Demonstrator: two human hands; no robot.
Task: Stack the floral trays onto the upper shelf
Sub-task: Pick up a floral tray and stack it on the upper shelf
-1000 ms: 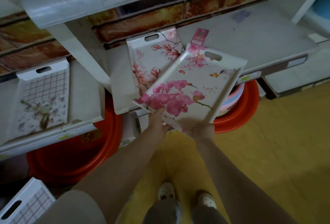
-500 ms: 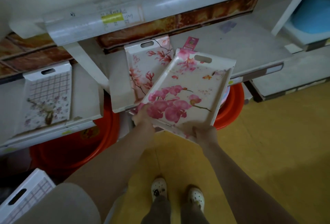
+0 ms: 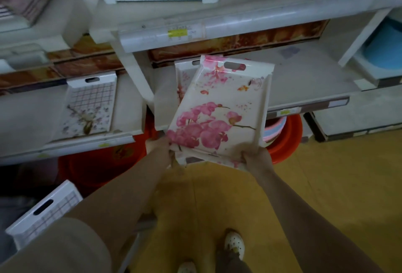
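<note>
Holding the orchid tray [image 3: 219,114] by its near end, we have the left hand [image 3: 158,146] at the near-left corner and the right hand [image 3: 257,159] at the near-right corner, the fingers of both clamped on the tray's rim. In the head view, the only view we have, the tray tilts up and away from us, its far handle slot over the shelf [image 3: 304,81] and its near end out past the shelf's front lip. Under its left side lies a second floral tray [image 3: 183,81], resting on that shelf and mostly hidden.

To do this step well, we judge that we should square the held tray's long sides with the one beneath, lower the far end first, then slide it in until the rims nest. Both grips should stay even so the tray does not twist.

For edges, the white upright post [image 3: 134,81] stands just left of the lower tray, and the rounded front rail of the shelf above [image 3: 239,28] hangs close over the far end, so headroom looks tight. To the right the shelf is bare and offers room to shift. A checked tray [image 3: 90,103] sits well apart on the left bay. Red basins [image 3: 289,135] sit below the shelf lip, clear of our path.
</note>
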